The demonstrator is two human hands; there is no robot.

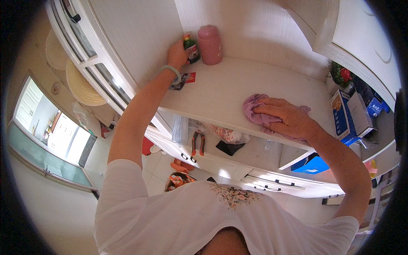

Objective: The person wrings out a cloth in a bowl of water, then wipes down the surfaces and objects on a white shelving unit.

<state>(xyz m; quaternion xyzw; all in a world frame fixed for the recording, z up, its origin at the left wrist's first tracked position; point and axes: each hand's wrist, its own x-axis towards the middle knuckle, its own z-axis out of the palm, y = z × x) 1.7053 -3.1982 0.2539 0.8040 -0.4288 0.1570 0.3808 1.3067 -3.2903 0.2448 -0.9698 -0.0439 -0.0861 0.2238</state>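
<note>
On a white cabinet shelf (223,83), my left hand (178,55) grips a dark green glass bottle (192,49) with an orange-red cap, close to the left side wall. Just right of the bottle stands a pink lidded canister (210,44), upright against the back panel. My right hand (285,119) presses a crumpled pinkish-purple cloth (255,108) onto the shelf near its front edge. Partly under my left wrist lie a red card (191,77) and a dark printed packet (179,84).
Below are red-handled pliers (198,143), a black pouch (229,147) and plastic bags (223,132). Right-side shelves hold a blue box (342,116), an open white box (360,113) and a potted flower (341,75). An overhead cabinet (366,41) juts in at upper right.
</note>
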